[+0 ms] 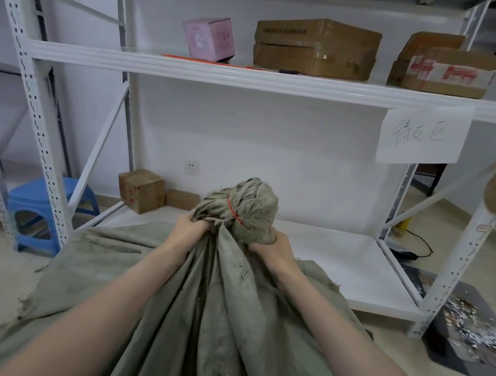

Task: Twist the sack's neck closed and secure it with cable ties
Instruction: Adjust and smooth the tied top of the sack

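Note:
A large grey-green woven sack (pixel 227 322) stands on the floor in front of me, its cloth frayed and torn in places. Its neck (pixel 254 206) is gathered into a twisted bunch, and a red cable tie (pixel 233 212) runs around it. My left hand (pixel 190 227) grips the gathered cloth on the left, just below the tie. My right hand (pixel 271 246) grips the underside of the bunched neck on the right. More red cable ties (pixel 204 60) lie on the middle shelf of the rack.
A white metal rack (pixel 251 77) stands behind the sack, with a pink box (pixel 209 37) and cardboard boxes (pixel 314 47) on its shelf. Small boxes (pixel 140 191) sit on the floor. A blue stool (pixel 38 210) is at left, a mat with scraps (pixel 469 330) at right.

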